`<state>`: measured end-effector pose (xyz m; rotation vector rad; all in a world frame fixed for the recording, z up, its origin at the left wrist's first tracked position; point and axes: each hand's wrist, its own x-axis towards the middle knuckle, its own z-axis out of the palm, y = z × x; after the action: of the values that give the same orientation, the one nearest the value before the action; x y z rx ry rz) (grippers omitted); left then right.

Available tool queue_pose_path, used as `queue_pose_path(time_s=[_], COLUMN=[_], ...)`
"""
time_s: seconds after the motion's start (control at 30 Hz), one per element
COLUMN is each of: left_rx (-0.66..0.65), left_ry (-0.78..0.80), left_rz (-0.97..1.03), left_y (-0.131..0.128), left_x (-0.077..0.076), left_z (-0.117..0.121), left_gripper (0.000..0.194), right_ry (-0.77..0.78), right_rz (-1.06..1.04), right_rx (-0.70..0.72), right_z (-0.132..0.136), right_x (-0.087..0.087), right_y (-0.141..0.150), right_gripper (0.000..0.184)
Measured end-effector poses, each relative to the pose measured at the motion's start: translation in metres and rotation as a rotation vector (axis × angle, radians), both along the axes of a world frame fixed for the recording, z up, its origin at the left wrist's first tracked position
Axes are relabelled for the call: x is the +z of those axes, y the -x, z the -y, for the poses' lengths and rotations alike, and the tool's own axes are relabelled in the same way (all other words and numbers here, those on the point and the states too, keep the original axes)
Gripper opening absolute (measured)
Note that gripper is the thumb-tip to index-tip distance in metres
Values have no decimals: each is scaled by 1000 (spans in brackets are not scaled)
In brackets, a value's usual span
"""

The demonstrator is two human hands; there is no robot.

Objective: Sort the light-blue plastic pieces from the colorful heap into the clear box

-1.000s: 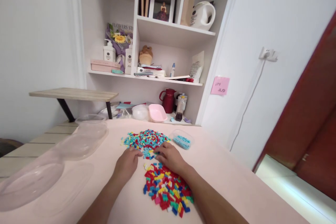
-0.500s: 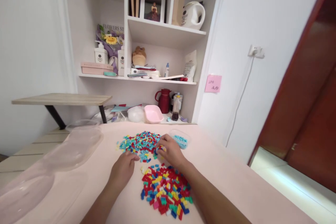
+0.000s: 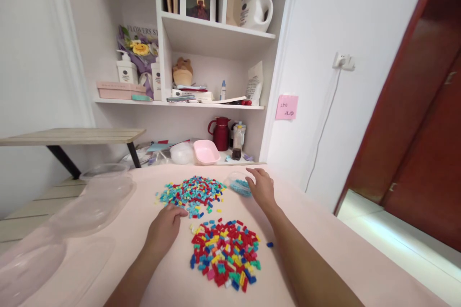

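My left hand [image 3: 167, 224] rests on the table with loosely bent fingers, nothing visible in them. Its fingertips reach the near edge of a pile of small mixed toy bricks [image 3: 196, 189], mostly turquoise, red and blue. My right hand [image 3: 262, 187] is at the right side of a clear plastic tub [image 3: 230, 177] holding light-blue bricks [image 3: 240, 188]. Its thumb and index finger are apart; whether they touch the tub's rim I cannot tell. Between my forearms spreads a second pile of larger bricks [image 3: 226, 252], red, yellow, blue and green.
Clear plastic trays [image 3: 97, 206] lie along the table's left side. A single blue brick [image 3: 270, 244] sits beside my right forearm. At the back, a pink basin [image 3: 206, 152], a red jug [image 3: 220, 133] and a bottle of dark liquid [image 3: 237, 143] stand under the shelves.
My right hand has moved from the far pile rightward to the clear tub. A blue brick now shows apart by my right forearm. My left hand stays by the pile; the view has shifted slightly.
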<state>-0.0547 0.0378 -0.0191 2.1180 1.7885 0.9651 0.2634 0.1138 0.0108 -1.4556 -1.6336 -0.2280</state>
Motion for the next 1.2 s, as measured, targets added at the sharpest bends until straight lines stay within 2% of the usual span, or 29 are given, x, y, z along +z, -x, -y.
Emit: queue_pose_path(time_s=[0.1, 0.2, 0.27, 0.33, 0.47, 0.83, 1.2], left_rx=[-1, -7, -16, -27, -38, -39, -26], left_ry=[8, 11, 12, 12, 18, 24, 17], left_rz=[-6, -8, -13, -22, -36, -9, 38], left_y=[-1, -2, -3, -4, -5, -7, -3], left_x=[0, 1, 2, 4, 6, 6, -1], left_z=[2, 4, 4, 5, 7, 9, 1], left_gripper=[38, 39, 40, 40, 39, 33, 33], right_ry=[-11, 35, 62, 81, 117, 321, 273], right_rz=[2, 118, 240, 349, 473, 342, 357], right_rx=[327, 640, 757, 811, 781, 716, 671], right_z=[10, 23, 30, 34, 36, 33, 32], right_x=[4, 1, -6, -13, -18, -9, -15], right_y=[28, 64, 85, 102, 112, 82, 85], right_gripper=[25, 27, 32, 35, 34, 24, 28])
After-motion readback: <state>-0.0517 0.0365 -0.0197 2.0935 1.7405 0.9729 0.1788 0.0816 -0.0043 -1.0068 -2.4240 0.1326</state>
